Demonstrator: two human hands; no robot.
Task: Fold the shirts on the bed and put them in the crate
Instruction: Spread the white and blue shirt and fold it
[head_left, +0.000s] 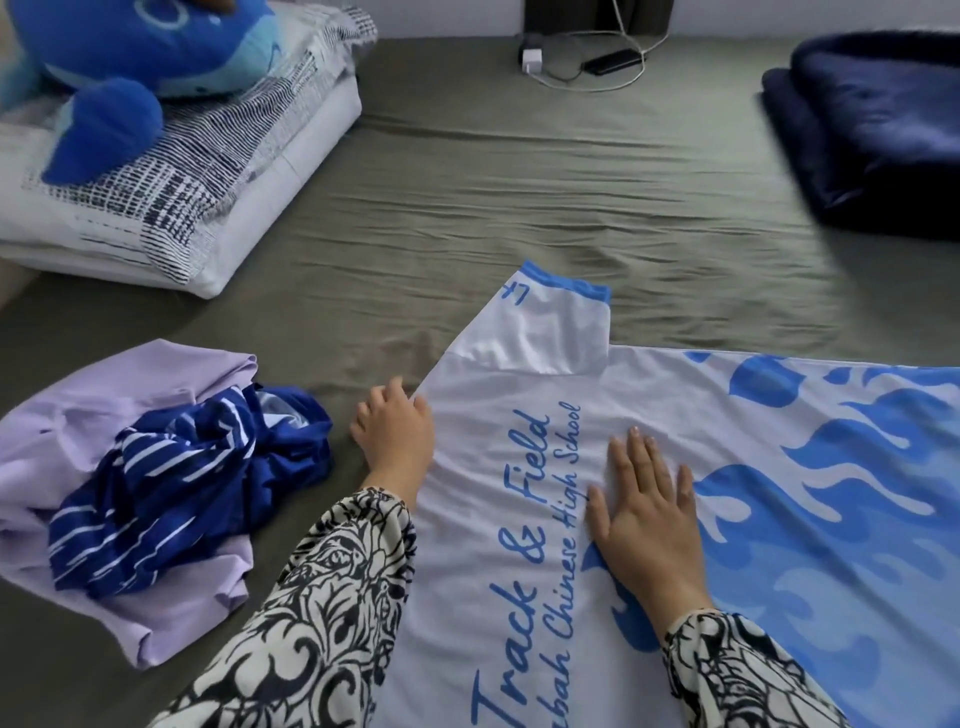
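— Where's the shirt right now?

— The white jersey (519, 519) with blue flames and "Track & Field" lettering lies spread flat on the olive sheet (519, 208), one sleeve (550, 322) pointing away from me.

— And your hands?

— My right hand (644, 514) lies flat on the jersey's middle, fingers straight, pressing the fabric down. My left hand (395, 431) sits at the shoulder edge, fingers curled over the seam; looks like a pinch on the cloth there.

— Other shirts?

— To my left, a lilac shirt (104, 415) lies crumpled with a navy striped shirt (182, 478) bunched on top.

— Anything else around?

— A patterned pillow (197, 171) with a blue plush toy (130, 57) far left, a dark folded blanket (872, 130) far right, a charger (532, 60) and cable at the head of the bed.
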